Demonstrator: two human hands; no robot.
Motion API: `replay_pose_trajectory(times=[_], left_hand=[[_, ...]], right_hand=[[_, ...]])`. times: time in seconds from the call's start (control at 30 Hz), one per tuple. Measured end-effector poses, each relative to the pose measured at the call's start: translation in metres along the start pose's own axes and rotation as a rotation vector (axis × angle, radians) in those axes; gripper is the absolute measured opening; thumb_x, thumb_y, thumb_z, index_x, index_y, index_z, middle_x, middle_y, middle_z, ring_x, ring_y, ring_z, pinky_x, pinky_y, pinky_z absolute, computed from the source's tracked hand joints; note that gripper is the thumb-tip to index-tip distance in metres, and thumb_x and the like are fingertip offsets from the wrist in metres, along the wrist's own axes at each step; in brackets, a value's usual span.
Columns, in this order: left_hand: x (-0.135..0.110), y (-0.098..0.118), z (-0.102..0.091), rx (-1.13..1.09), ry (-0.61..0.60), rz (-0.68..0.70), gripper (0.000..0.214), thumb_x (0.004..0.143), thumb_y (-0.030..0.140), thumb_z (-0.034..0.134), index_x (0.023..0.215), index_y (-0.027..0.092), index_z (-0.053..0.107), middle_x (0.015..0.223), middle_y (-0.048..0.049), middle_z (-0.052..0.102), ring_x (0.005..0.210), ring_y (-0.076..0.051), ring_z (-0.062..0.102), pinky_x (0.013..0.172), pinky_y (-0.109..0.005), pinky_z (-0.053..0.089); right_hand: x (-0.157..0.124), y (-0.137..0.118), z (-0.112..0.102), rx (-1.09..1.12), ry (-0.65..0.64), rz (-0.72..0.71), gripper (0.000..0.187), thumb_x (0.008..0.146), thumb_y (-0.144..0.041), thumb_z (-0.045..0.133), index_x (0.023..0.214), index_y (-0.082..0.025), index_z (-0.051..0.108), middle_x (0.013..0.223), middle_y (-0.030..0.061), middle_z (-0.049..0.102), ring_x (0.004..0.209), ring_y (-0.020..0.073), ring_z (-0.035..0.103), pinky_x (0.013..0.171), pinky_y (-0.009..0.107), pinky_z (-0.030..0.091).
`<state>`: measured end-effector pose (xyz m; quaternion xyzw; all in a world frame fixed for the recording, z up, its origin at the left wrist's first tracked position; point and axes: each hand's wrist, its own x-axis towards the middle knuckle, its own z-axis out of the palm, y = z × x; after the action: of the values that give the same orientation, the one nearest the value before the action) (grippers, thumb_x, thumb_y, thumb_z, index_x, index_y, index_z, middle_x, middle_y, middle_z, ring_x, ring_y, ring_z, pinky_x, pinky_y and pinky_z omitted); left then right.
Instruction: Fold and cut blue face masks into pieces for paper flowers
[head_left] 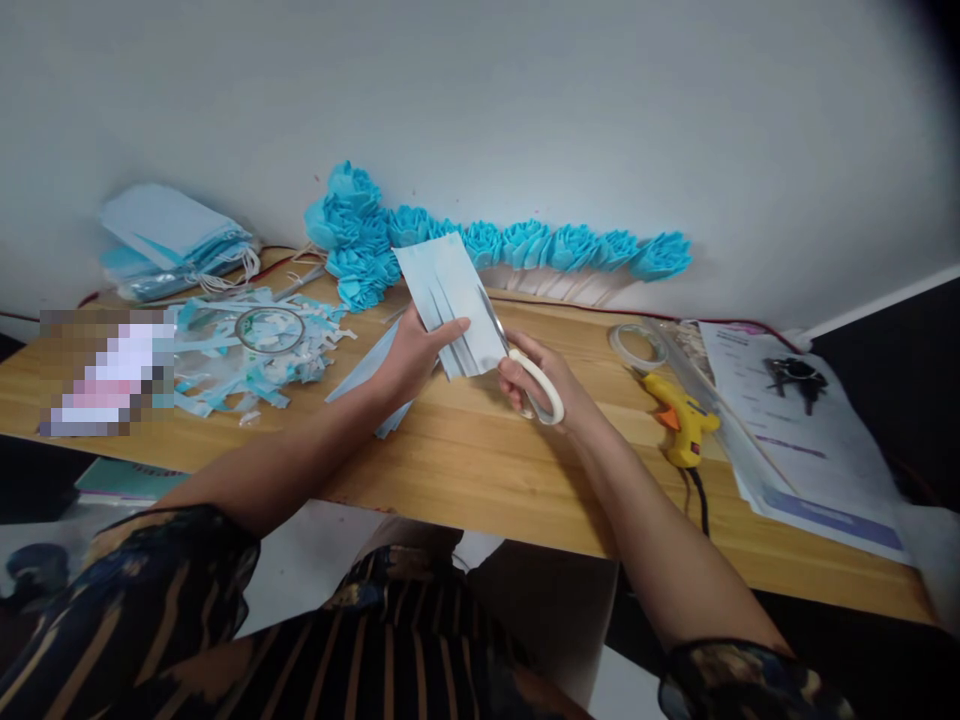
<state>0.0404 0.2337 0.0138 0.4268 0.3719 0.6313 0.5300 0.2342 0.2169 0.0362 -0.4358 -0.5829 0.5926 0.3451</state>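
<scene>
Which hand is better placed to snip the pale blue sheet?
Probably the right hand: it holds the scissors at the edge of the sheet. The left hand holds the sheet.

**Muted light, dark upper-right corner**

Diffuse light leaves the wall (pixel 525 100) grey and the face mask (pixel 448 270) bright. Deep shadow lies beneath the table (pixel 480 460). Wide-angle distortion stretches the edges, fine detail smears, pixelation hides a leftward patch.
</scene>
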Motion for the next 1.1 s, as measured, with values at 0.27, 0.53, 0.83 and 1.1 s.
replay_pose_trajectory(times=[0.27,0.53,0.83,1.1], left_hand=[[0.0003,0.001,0.0018,-0.017,0.037,-0.016,0.062,0.064,0.036,0.092,0.116,0.015,0.063,0.121,-0.0141,0.073,0.116,-0.035,0.069,0.109,-0.056,0.053],[0.0016,0.0004,0.0002,-0.021,0.032,-0.002,0.065,0.063,0.037,0.092,0.117,0.018,0.062,0.121,-0.0122,0.074,0.115,-0.033,0.07,0.103,-0.05,0.056],[0.0016,0.0007,0.0002,0.007,0.047,-0.024,0.064,0.063,0.04,0.093,0.113,0.015,0.063,0.122,-0.0153,0.074,0.119,-0.036,0.069,0.104,-0.053,0.056],[0.0045,0.0047,-0.0019,-0.06,0.016,0.0,0.06,0.067,0.042,0.091,0.114,0.018,0.063,0.116,-0.0132,0.074,0.115,-0.035,0.071,0.102,-0.051,0.057]], right_hand=[[0.0007,0.0017,0.0002,0.011,0.0,0.009,0.11,0.067,-0.065,0.088,0.155,-0.012,0.05,0.058,-0.0077,0.059,0.042,0.0081,0.047,0.038,0.021,0.035],[0.0026,0.0053,-0.0006,0.018,0.008,0.006,0.102,0.069,-0.06,0.088,0.154,-0.014,0.052,0.057,-0.0073,0.059,0.04,0.0079,0.046,0.038,0.021,0.035],[0.0033,0.0049,-0.0004,0.009,0.005,0.013,0.105,0.069,-0.058,0.087,0.157,-0.015,0.049,0.057,-0.0079,0.059,0.039,0.0078,0.045,0.037,0.02,0.034],[0.0047,0.0068,-0.0023,-0.037,-0.019,-0.009,0.101,0.071,-0.056,0.086,0.156,-0.017,0.051,0.056,-0.0072,0.059,0.041,0.0097,0.046,0.039,0.023,0.034]])
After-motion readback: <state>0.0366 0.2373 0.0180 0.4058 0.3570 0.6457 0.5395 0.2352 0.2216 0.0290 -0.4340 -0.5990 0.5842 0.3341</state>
